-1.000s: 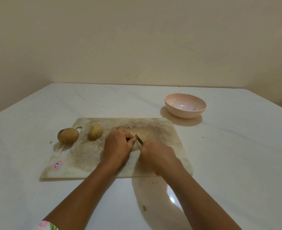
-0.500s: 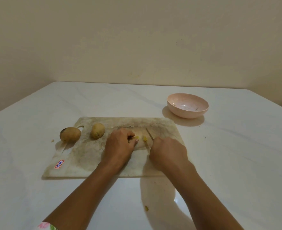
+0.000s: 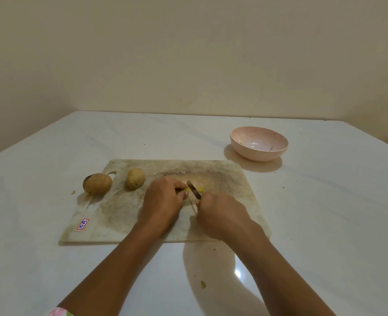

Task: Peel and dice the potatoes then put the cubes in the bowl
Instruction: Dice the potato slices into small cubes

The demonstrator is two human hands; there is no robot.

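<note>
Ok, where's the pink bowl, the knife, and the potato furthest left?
pink bowl (image 3: 259, 156): head view, on its outer front wall.
knife (image 3: 193, 189): head view, middle of the bare blade.
leftmost potato (image 3: 97, 183): head view, centre of its unpeeled skin.

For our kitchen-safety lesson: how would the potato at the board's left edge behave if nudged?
The potato is rounded, so it would probably roll or wobble rather than slide. It sits at the board edge beside the glossy table, so it might keep rolling. Whole and unpeeled, it is likely stiff and firm to grip.
</note>
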